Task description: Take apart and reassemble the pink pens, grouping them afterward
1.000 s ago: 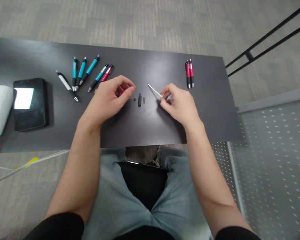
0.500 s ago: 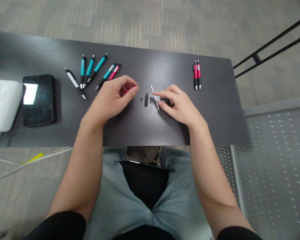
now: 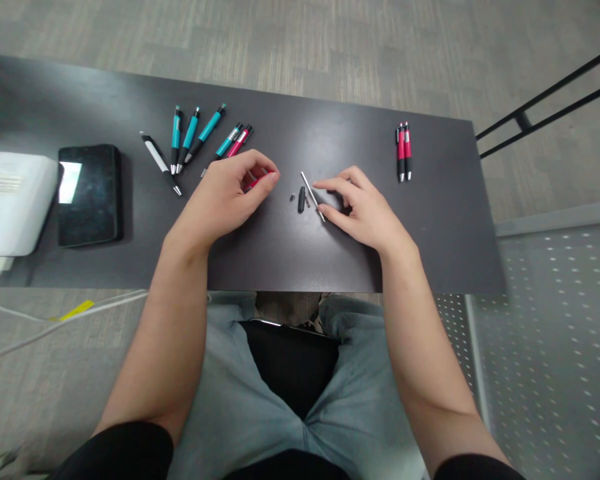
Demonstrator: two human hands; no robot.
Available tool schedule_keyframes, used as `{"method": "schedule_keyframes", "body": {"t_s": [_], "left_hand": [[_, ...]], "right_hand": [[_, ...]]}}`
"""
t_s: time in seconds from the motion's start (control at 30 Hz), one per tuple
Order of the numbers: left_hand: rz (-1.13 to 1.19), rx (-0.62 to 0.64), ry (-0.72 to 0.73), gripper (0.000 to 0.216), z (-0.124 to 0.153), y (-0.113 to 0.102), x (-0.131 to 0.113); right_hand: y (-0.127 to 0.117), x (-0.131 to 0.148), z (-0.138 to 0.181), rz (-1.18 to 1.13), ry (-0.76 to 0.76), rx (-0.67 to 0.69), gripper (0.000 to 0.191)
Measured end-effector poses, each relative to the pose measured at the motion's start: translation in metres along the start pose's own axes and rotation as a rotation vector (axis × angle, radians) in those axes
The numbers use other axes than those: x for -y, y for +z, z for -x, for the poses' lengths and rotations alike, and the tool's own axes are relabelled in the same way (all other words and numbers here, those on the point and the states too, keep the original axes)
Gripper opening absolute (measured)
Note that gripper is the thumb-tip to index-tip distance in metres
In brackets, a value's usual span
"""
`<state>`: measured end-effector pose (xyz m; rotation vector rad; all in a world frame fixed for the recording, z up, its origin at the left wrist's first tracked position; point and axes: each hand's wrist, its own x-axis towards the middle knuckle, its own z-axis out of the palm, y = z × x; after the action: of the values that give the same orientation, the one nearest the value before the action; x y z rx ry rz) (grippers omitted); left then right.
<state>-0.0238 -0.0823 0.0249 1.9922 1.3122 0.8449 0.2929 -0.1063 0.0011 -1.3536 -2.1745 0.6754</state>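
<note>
My left hand is closed around a red pen barrel, most of it hidden by the fingers. A thin silvery pen refill lies slanted on the dark table. Beside it is my right hand, thumb and index finger apart; the thumb tip is at the refill's lower part, and contact is hard to make out. Just left of the refill lie a black rubber pen grip and a small metal pen tip. A tiny dark piece, perhaps a spring, sits between grip and refill.
Several teal pens, a white pen and a red pen lie at the back left. Two red pens lie to the right. A black tablet-like box and a white device with a cable stand far left on the table.
The view has shifted, so the table's things appear farther right. The refill now lies closer to the black grip. My right index finger has come off the refill; my left hand keeps its hold.
</note>
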Motion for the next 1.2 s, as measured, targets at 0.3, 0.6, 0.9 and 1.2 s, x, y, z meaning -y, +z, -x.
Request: {"method": "schedule_keyframes", "body": {"t_s": [0.3, 0.6, 0.9, 1.2], "left_hand": [[-0.027, 0.017, 0.007, 0.026, -0.001, 0.001, 0.0], [-0.014, 0.019, 0.012, 0.025, -0.001, 0.002, -0.001], [-0.014, 0.027, 0.018, 0.025, -0.002, 0.001, -0.001], [-0.013, 0.009, 0.009, 0.025, 0.0, 0.001, 0.0]], "right_hand": [[0.006, -0.001, -0.001, 0.092, -0.065, 0.0, 0.034], [0.008, -0.003, 0.0, 0.042, -0.047, -0.025, 0.026], [0.022, 0.008, -0.011, -0.082, -0.009, -0.093, 0.024], [0.025, 0.015, -0.013, -0.054, 0.032, -0.12, 0.015]]}}
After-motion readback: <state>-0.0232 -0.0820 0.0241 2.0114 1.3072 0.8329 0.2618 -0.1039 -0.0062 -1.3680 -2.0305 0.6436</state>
